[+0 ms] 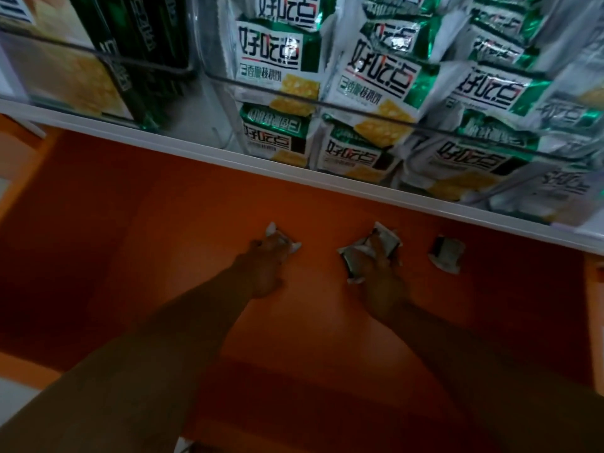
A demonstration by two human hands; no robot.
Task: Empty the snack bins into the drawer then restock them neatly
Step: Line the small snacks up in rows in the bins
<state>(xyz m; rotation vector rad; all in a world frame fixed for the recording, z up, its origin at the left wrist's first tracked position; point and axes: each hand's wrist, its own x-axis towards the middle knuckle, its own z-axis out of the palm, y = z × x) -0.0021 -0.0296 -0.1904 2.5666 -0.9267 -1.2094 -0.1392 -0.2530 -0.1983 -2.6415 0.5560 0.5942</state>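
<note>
Both my arms reach down into the orange drawer (137,223). My left hand (266,256) grips a small silver snack packet (294,247) on the drawer floor; only its corners show. My right hand (376,259) closes on one or two silver-and-green packets (387,238) that lie under its fingers. A third loose packet (447,255) lies alone to the right, untouched. Above the drawer, a clear bin (225,80) on the white shelf edge (196,152) holds several green-and-white cracker packets (379,76).
At the upper left a second clear bin (49,47) holds a yellow cracker pack (65,76) and dark green boxes (143,44). The white shelf edge overhangs the back of the drawer. Bare orange drawer floor lies to the left of my hands and near me.
</note>
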